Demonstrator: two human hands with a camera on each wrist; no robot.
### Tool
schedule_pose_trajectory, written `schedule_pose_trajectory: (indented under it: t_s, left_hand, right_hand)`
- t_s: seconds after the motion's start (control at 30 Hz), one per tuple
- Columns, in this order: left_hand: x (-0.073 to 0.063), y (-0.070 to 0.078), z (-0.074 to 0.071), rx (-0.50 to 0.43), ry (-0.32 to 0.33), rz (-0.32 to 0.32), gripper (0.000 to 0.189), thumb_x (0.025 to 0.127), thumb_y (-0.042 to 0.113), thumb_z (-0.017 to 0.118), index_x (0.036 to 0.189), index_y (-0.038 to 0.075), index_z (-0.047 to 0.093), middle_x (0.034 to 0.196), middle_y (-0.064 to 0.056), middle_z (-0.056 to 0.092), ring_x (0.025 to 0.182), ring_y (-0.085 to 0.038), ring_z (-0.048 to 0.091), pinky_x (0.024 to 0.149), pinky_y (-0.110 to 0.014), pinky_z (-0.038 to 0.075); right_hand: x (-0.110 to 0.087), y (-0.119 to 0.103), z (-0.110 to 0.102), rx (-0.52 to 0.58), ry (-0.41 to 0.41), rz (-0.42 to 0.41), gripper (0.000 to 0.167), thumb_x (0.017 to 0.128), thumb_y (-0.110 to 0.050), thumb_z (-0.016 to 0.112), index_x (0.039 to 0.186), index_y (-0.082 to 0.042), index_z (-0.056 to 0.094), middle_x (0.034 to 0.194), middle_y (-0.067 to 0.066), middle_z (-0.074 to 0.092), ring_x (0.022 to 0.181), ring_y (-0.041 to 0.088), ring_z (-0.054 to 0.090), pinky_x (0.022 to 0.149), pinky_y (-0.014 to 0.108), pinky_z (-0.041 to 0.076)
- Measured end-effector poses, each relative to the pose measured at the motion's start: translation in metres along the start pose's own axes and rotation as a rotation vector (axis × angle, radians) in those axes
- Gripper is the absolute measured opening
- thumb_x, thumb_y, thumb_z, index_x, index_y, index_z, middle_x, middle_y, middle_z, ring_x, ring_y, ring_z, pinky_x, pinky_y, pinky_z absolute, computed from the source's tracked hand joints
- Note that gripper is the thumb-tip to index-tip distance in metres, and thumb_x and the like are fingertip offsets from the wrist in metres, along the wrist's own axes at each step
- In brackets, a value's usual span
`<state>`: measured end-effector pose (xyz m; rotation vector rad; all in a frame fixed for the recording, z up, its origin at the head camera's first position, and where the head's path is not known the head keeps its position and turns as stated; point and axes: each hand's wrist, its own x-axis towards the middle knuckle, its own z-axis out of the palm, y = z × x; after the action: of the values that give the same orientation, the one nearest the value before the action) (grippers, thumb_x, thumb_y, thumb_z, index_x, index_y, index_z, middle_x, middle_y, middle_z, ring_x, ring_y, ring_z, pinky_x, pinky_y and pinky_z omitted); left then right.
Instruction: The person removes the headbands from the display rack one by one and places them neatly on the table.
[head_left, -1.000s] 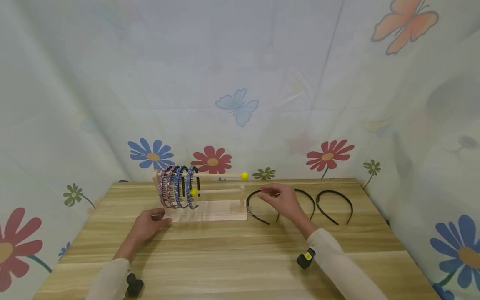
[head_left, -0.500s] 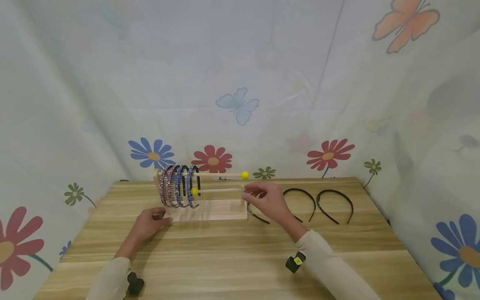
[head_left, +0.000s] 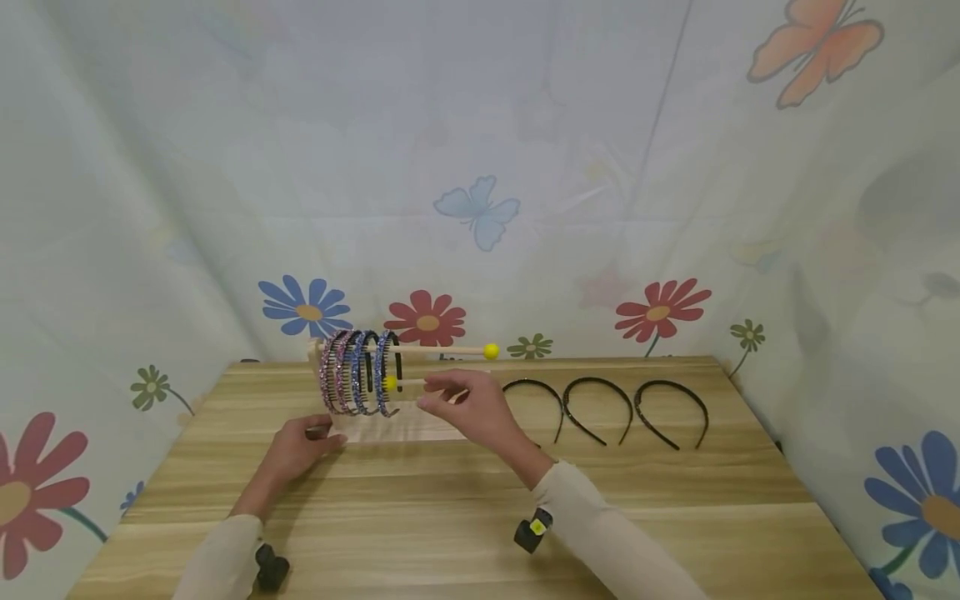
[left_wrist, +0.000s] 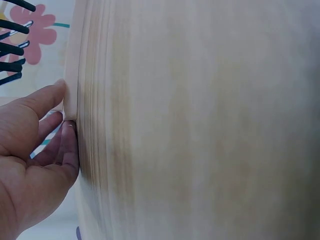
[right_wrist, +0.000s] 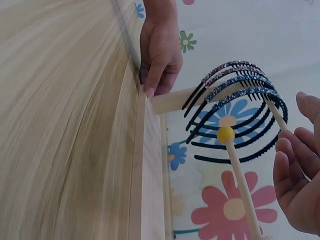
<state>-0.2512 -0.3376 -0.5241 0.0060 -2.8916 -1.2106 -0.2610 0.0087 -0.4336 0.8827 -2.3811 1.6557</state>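
Note:
My left hand grips the left end of the wooden base of a headband rack, thumb on one face and fingers at the end. Two pink and two blue glittery toothed headbands hang on the rack's upper rod, near its left upright. My right hand is over the rack's right half, hiding the right upright. In the right wrist view its thumb and fingers stand apart with nothing between them, fingertips close to the upper rod. A yellow ball tips the lower rod, beside the headbands.
Three dark headbands, the left one, the middle one and the right one, lie right of the rack on the wooden table. My right hand partly covers the left one. A flowered cloth hangs behind the table.
My right hand has moved left, from above the left dark headband to over the rack's right half, uncovering the middle headband. The left hand has stayed at the base.

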Motion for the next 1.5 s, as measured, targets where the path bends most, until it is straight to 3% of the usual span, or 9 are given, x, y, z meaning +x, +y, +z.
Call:
schedule_pose_trajectory:
  t_s: [0.73, 1.5]
  left_hand:
    - [0.002, 0.002, -0.001, -0.004, 0.01, 0.001, 0.061, 0.095, 0.033, 0.076, 0.136, -0.008, 0.06, 0.134, -0.03, 0.062, 0.119, -0.044, 0.064, 0.095, -0.053, 0.055]
    - [0.003, -0.002, 0.0, -0.014, 0.012, 0.006, 0.059, 0.094, 0.032, 0.076, 0.135, -0.008, 0.061, 0.135, -0.029, 0.062, 0.119, -0.044, 0.064, 0.096, -0.053, 0.055]
  right_hand:
    - [0.018, 0.001, 0.056, 0.096, -0.007, 0.08, 0.041, 0.09, -0.037, 0.08, 0.125, -0.017, 0.074, 0.116, -0.005, 0.075, 0.087, 0.004, 0.068, 0.073, 0.022, 0.057]
    - [0.023, -0.007, 0.068, 0.045, 0.004, 0.087, 0.025, 0.094, -0.029, 0.077, 0.112, -0.012, 0.077, 0.104, -0.001, 0.077, 0.085, 0.003, 0.067, 0.071, 0.019, 0.056]
